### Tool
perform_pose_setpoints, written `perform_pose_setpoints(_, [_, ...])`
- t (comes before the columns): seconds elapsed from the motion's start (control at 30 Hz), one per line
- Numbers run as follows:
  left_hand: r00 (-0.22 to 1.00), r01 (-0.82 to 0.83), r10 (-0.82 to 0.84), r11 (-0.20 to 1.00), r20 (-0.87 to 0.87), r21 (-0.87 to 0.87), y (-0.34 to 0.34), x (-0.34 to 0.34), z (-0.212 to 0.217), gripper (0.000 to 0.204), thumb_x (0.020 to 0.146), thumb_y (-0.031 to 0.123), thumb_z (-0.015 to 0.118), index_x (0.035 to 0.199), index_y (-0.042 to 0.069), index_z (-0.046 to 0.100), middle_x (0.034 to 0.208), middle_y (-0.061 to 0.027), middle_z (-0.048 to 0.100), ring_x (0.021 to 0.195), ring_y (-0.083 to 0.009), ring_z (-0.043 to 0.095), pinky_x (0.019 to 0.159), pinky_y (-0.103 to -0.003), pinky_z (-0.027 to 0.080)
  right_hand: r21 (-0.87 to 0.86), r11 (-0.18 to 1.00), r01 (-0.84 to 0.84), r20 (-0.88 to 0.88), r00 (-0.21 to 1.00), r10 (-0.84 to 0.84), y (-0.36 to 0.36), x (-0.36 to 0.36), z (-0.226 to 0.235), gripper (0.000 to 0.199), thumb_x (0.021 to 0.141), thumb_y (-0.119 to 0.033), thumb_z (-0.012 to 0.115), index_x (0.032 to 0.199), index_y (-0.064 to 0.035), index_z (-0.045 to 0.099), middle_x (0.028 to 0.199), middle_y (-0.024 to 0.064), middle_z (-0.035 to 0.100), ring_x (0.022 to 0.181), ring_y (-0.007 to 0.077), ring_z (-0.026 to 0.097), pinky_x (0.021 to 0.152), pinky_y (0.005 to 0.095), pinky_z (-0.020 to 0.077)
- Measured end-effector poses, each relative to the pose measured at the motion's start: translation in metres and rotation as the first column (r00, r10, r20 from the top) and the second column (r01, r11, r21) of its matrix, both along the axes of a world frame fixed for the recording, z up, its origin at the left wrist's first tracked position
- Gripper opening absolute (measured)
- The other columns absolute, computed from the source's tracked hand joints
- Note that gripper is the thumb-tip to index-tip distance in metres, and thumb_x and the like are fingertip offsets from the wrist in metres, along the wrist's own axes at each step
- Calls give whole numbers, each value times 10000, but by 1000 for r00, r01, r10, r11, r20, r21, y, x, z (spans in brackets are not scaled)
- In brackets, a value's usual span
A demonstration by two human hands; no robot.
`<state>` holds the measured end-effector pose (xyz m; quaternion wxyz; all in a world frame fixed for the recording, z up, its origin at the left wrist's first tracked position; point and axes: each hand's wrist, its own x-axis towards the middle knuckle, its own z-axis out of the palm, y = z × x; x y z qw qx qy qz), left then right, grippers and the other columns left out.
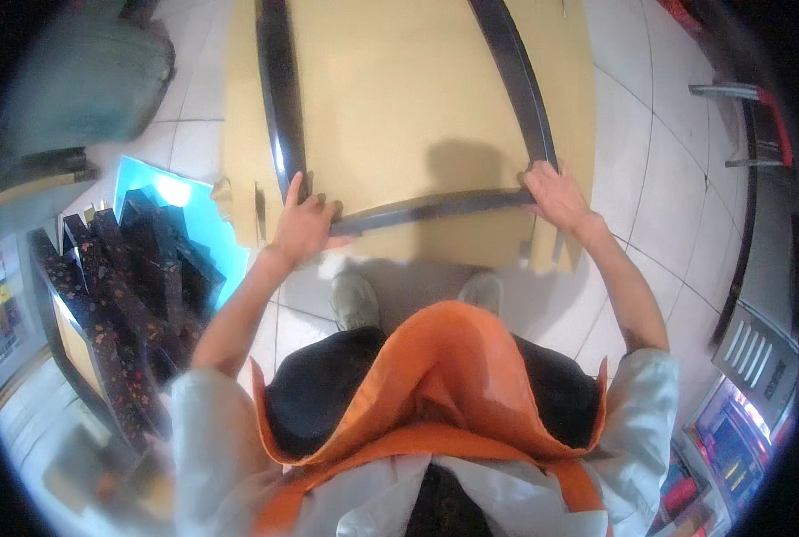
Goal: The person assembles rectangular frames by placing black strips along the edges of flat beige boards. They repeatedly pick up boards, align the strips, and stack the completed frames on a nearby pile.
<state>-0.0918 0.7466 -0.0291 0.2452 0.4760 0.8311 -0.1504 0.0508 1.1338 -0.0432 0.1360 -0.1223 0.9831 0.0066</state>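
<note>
Three black strips lie as a U on a tan cardboard sheet (399, 107): a left strip (278, 89), a right strip (514, 76) and a near strip (435, 211) across the bottom. At the near left corner my left hand (305, 224) grips the end of the near strip, its thumb on the near side and a finger against the left strip. My right hand (556, 197) closes over the opposite corner, fingers wrapped round the near strip's right end where it meets the right strip. The far ends of both side strips run out of view.
Dark flower-patterned pieces (135, 277) stand bunched on my left, beside a bright blue sheet (207, 210). A grey-green covered object (95, 76) is at the far left. Pale floor tiles (659, 152) surround the cardboard. Metal legs (730, 91) and a slotted grey panel (757, 353) are on the right.
</note>
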Motion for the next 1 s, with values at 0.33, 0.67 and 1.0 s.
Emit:
perform_pose_setpoints(0.33, [637, -499, 764, 307, 103, 811, -16, -13, -39, 571, 837, 212, 554, 1320, 6, 329, 1393, -244, 231, 1306, -379, 199, 1061, -517, 120, -777, 538, -326, -317, 942, 114, -165, 6, 14, 434, 781, -216, 608, 1161, -46, 488, 1191, 146, 480, 1172, 307, 414, 962, 418, 365])
perform_pose_setpoints(0.67, [868, -418, 495, 688, 38, 593, 28, 30, -19, 574, 748, 189, 598, 1277, 73, 407, 1362, -144, 344, 1287, -316, 280, 1007, -642, 19, -281, 956, 86, -143, 981, -130, -50, -40, -12, 580, 729, -245, 677, 1226, -52, 449, 1267, 149, 439, 1207, 305, 377, 1007, 508, 255])
perform_pose_setpoints(1.0, [637, -440, 754, 527, -161, 727, -59, 29, -21, 555, 677, -89, 504, 1196, 106, 499, 1340, -201, 345, 1228, -327, 367, 993, -460, 302, -260, 928, 268, -410, 840, -357, -8, -212, 4, 559, 768, -323, 631, 1228, -71, 436, 1242, 151, 474, 1147, 317, 443, 937, 447, 340])
